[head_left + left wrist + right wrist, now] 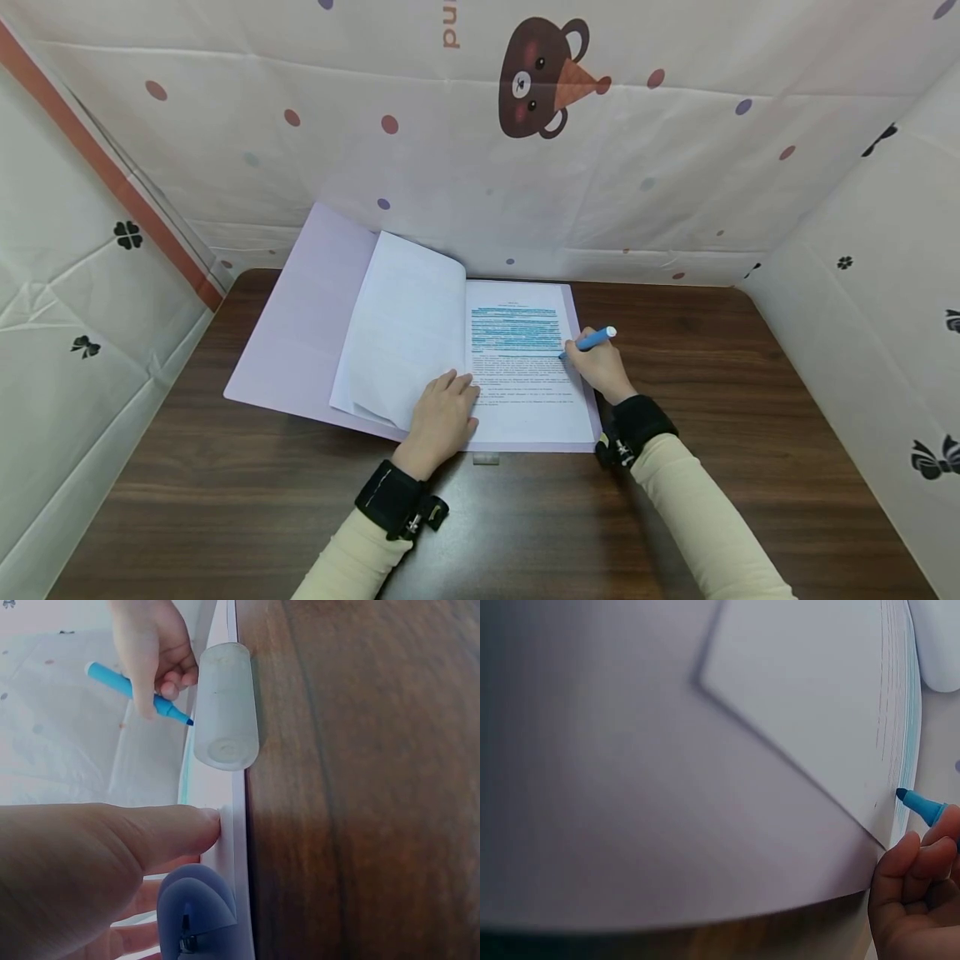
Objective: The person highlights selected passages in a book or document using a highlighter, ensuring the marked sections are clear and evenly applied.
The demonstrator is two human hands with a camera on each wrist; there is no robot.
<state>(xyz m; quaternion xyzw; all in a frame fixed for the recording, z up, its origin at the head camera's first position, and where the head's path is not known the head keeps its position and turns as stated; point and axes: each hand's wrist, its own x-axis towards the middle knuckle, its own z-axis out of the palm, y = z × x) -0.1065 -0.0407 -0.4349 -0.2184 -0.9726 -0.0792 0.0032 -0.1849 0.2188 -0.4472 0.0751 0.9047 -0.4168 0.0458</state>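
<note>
A blue marker (596, 338) is pinched in my right hand (602, 367), its dark tip on or just above the right side of the printed page (532, 421). Blue marking covers the upper lines of text; the lower lines are unmarked. My left hand (441, 417) rests with extended fingers over the lower inner edge of the pages, beside the fold. The turned-back white sheets (408, 317) lie left of it, inside an open lilac folder (288, 333). In the right wrist view, the marker's tip (901, 793) shows by the text lines.
A small pale, translucent cylinder (225, 705) lies by the folder's front edge. The brown wooden table (720, 350) extends around the folder. A patterned white sheet (450, 167) hangs behind, with others at both sides.
</note>
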